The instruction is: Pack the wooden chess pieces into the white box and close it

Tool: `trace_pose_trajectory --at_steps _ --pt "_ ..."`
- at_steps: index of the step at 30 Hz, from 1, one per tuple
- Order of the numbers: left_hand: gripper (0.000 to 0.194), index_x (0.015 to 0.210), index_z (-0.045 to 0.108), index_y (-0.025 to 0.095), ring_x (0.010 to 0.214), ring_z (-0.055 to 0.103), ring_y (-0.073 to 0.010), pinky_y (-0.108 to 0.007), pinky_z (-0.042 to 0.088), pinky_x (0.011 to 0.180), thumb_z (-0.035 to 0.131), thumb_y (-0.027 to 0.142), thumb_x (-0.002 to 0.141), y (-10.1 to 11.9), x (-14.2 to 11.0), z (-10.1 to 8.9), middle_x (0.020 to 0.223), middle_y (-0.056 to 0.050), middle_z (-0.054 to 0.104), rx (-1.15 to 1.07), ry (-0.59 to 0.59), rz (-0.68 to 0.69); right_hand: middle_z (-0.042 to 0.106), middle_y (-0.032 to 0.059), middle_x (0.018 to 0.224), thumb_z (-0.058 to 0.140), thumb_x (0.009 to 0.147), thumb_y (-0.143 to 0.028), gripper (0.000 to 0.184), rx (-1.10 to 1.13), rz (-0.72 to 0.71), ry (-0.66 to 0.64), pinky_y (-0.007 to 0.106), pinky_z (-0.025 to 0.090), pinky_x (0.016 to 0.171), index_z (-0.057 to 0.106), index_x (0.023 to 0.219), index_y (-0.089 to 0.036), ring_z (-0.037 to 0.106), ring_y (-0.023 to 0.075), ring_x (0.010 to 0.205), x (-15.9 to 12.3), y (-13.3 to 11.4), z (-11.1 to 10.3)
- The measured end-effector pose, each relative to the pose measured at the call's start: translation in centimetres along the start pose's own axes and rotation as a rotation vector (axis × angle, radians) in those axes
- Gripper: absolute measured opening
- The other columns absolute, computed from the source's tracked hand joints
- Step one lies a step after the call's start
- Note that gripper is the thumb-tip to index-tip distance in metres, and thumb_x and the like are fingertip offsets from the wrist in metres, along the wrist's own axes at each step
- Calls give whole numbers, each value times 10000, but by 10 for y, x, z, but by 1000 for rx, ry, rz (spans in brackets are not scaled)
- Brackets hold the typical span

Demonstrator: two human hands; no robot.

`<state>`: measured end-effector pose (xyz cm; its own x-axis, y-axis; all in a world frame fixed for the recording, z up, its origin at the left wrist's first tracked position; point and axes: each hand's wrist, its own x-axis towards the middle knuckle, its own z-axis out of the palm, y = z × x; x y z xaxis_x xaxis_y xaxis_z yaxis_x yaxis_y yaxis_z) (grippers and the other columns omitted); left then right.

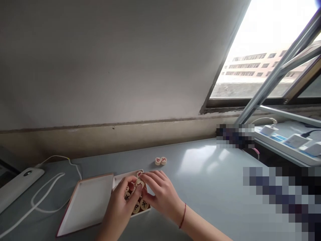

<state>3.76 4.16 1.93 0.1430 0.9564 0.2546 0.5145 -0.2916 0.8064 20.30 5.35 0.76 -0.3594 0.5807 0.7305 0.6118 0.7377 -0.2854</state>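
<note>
Head-worn camera faces forward across the desk (200, 174).

Your left hand (119, 209), your right hand (160, 195): at xiangqi pieces (144, 204) in the box tray (127, 176) | two loose pieces (160, 161): beyond tray | box lid (86, 204): left of tray

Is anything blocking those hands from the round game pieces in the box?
Nothing visible does. The left hand and right hand are touching the xiangqi pieces in the open box; the lid lies beside the box, not over it.
</note>
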Motion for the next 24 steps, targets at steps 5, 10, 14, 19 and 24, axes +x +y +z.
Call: trace_pose_trajectory --at_steps 5,10,14,19,24 --pt "314 911 627 233 855 671 -207 -286 555 759 583 526 806 -15 2 -3 930 -40 702 -59 130 -63 677 43 834 518 811 -134 176 -112 191 108 323 466 710 569 968 -196 594 190 778 3 41 -23" --pt "334 945 653 225 874 678 -199 -267 574 759 606 516 786 -24 7 -7 961 -50 696 -160 188 -99 657 44 791 509 829 -278 95 -225 606 110 314 451 692 569 801 -209 587 203 774 -7 91 -49" --pt "361 1020 639 215 840 682 -188 -281 577 766 603 487 786 -27 9 -7 988 -64 687 -114 158 -64 654 29 786 509 790 -280 98 -238 746 -86 285 432 639 578 756 -218 591 194 754 -16 104 -52" --pt "320 1064 632 254 905 670 -187 -288 557 810 572 467 833 -22 6 -9 1042 -43 675 26 145 30 653 33 815 490 791 -251 124 -225 727 -193 284 445 658 609 786 -216 592 182 746 -21 103 -45" --pt "252 1073 628 275 855 676 -167 -246 558 733 558 409 871 -12 4 -10 988 -16 691 163 60 154 647 71 883 502 837 -252 172 -238 618 -245 312 469 718 650 911 -202 607 211 826 -21 102 -38"
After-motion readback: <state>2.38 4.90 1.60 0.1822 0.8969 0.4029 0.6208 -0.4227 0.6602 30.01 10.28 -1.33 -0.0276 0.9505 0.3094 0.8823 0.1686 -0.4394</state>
